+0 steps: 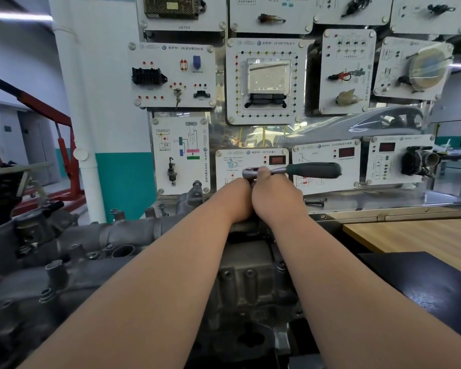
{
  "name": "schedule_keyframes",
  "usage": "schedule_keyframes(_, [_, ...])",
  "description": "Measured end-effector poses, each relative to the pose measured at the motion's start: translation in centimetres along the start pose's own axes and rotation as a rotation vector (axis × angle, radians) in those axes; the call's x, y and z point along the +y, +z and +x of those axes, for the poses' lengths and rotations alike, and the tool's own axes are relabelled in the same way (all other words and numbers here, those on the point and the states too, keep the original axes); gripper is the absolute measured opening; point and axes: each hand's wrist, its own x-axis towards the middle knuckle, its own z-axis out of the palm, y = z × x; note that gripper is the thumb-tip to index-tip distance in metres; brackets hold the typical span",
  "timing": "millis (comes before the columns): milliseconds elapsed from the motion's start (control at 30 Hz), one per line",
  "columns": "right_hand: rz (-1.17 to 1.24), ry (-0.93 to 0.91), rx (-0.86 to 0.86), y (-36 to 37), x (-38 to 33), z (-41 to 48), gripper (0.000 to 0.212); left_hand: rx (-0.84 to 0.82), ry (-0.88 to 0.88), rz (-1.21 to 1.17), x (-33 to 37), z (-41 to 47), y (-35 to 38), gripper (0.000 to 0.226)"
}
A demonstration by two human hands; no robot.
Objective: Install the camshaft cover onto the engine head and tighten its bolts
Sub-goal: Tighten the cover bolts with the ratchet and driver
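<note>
Both hands meet at the far end of the engine, where the grey cover [246, 278] sits bolted under the forearms. The right hand [276, 201] has its grip on the ratchet [300, 170], thumb over the head and green handle pointing right. The left hand's [237, 199] grip cannot be told. Behind, white panels [326, 166] carry VW badges and Chinese print too small to read. The wooden counter's [415, 238] edge runs to the right.
</note>
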Motion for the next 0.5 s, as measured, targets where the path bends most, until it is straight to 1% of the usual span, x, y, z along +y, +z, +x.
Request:
schedule_keyframes(33, [0.033,0.033,-0.005,-0.1,0.0,0.5,0.051,-0.008,0.019,0.027,0.0,0.1,0.1,0.013])
schedule_keyframes(133, [0.055,0.064,-0.004,-0.1,-0.1,0.9,0.055,0.029,0.026,-0.021,-0.3,0.6,0.6,0.015])
schedule_keyframes(200, [0.053,0.067,-0.008,0.0,-0.1,0.7,0.057,0.039,0.028,-0.012,-0.6,0.9,0.7,0.014])
schedule_keyframes(300, [0.047,0.068,-0.003,0.0,0.1,0.7,0.057,0.041,-0.003,-0.042,-0.7,1.2,1.0,0.016])
schedule_keyframes(367, [0.042,0.056,0.006,0.0,0.1,0.6,0.057,0.084,-0.031,-0.054,-0.6,1.2,1.1,0.018])
schedule_keyframes(467, [0.055,0.06,0.021,-0.1,0.2,0.7,0.059,0.197,-0.087,-0.13,-0.7,0.9,1.1,0.012])
schedule_keyframes(500, [0.064,0.063,0.027,-0.1,0.3,0.7,0.059,0.235,-0.108,-0.16,-0.7,0.7,0.9,0.015])
